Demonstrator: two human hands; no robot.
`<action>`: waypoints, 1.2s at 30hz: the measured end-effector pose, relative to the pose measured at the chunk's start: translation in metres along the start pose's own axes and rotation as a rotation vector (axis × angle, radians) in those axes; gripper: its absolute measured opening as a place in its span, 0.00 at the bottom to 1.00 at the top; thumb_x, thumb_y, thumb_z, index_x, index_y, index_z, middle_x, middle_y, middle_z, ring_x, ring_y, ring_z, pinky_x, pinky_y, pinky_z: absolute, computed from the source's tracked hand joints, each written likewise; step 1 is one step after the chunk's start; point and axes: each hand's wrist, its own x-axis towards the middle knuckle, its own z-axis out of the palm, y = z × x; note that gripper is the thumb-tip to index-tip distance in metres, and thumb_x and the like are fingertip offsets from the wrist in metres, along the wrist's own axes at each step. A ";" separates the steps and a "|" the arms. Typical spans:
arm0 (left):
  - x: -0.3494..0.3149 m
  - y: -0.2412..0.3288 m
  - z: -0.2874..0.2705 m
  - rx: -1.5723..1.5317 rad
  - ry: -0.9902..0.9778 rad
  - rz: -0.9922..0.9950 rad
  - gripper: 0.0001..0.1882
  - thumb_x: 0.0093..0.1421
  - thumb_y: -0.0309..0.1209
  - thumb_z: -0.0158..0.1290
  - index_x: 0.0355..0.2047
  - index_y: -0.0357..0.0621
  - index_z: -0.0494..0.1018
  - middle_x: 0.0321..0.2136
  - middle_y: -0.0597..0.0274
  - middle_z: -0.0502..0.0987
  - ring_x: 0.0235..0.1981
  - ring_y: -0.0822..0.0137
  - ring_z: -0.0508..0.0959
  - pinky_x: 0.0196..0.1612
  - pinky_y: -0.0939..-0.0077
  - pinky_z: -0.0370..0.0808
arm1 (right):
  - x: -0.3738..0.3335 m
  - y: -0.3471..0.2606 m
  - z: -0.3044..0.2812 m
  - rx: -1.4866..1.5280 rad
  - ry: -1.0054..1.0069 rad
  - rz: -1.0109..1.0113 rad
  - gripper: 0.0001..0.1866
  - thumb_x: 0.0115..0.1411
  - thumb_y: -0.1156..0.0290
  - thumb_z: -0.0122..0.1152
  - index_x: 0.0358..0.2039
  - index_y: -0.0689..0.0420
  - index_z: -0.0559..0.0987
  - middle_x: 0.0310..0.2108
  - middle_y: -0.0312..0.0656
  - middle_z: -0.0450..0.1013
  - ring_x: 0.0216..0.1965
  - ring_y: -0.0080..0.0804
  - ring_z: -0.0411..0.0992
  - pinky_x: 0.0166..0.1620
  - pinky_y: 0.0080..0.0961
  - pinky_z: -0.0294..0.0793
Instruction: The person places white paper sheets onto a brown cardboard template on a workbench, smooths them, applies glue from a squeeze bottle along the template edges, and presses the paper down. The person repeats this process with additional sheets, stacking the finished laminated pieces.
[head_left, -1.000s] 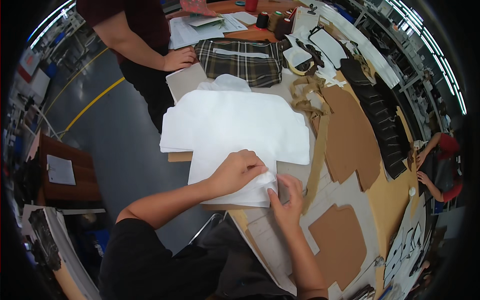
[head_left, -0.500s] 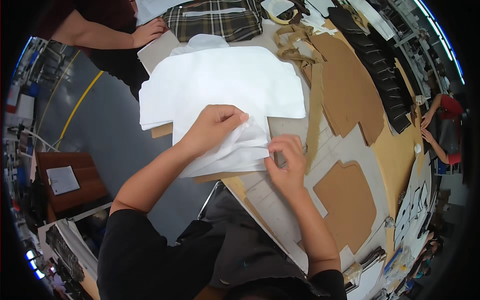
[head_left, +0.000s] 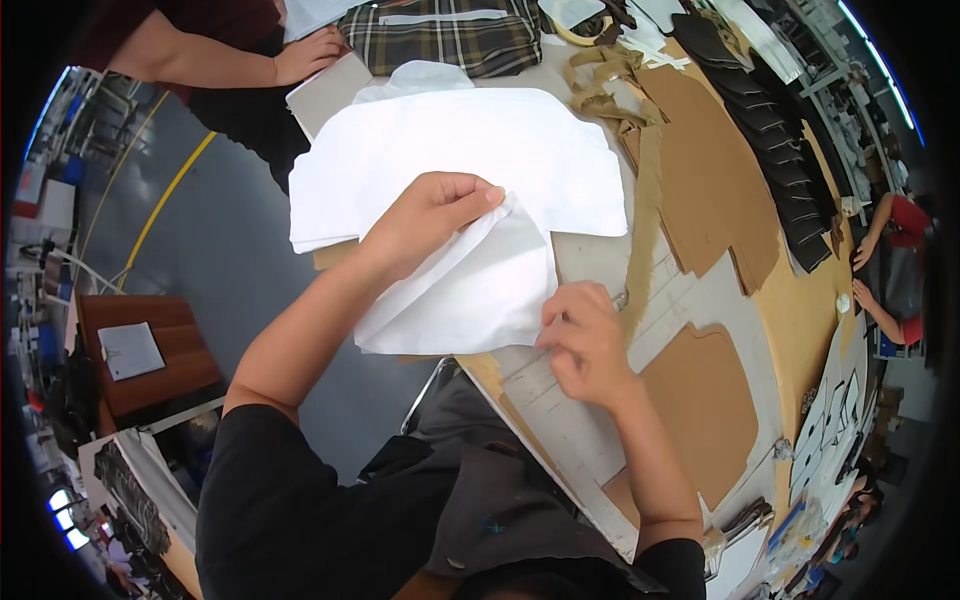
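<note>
A stack of white fabric pieces [head_left: 450,130], wide at the top with a narrower lower part, lies in front of me. My left hand [head_left: 440,215] is closed, pinching a fold of the top white fabric piece [head_left: 490,290] and lifting it a little off the layers below. Beside the right edge of that lower part is my right hand [head_left: 585,340]. Its fingers are curled and slightly blurred, close to the fabric's edge; whether they grip it I cannot tell. Brown card [head_left: 335,257] peeks out under the stack.
Brown card templates [head_left: 700,170] lie to the right, with another brown template [head_left: 700,410] nearer. An olive fabric strip [head_left: 645,220] runs beside the stack. Plaid fabric [head_left: 440,40] lies behind. Another person's hand [head_left: 310,55] rests at the far left of the table.
My left hand has moved up and away, drawing the crumpled white fabric into a smoother raised fold. My right hand has moved slightly down and right from the edge where it pinched the fabric.
</note>
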 end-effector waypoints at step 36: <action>-0.105 -0.010 -0.058 0.907 0.183 0.346 0.19 0.50 0.22 0.63 0.44 0.40 0.79 0.29 0.58 0.78 0.34 0.59 0.78 0.38 0.68 0.75 | 0.065 0.012 0.093 0.127 0.598 0.287 0.09 0.52 0.78 0.68 0.35 0.56 0.81 0.38 0.42 0.74 0.43 0.40 0.73 0.47 0.32 0.71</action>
